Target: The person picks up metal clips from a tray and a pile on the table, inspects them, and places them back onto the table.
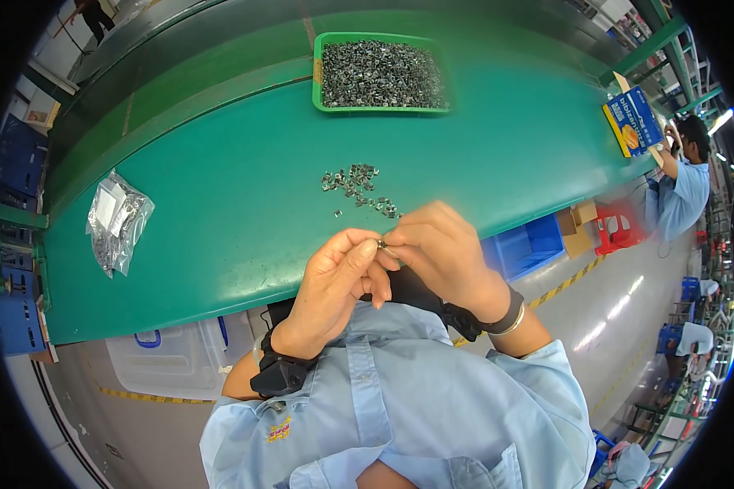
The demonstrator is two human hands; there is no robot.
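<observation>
Over the near edge of the green table, my left hand point(342, 273) pinches a small dark metal part point(381, 243) between thumb and forefinger. My right hand point(440, 248) meets it from the other side, its fingertips closed on the same part. The part is too small and too covered by fingers to tell its kind. Just beyond my hands lies a loose scatter of small shiny metal pieces point(357, 181), some close to my right fingertips. Farther back stands a green plastic tray point(320, 81) heaped with many similar pieces.
A clear plastic bag of metal pieces point(116, 224) lies at the table's left. At the right end is a blue and yellow box point(633, 122), near a co-worker in a light blue shirt point(683, 191). Below the edge are a blue bin point(526, 248), a red stool point(618, 228) and a clear storage box point(167, 359).
</observation>
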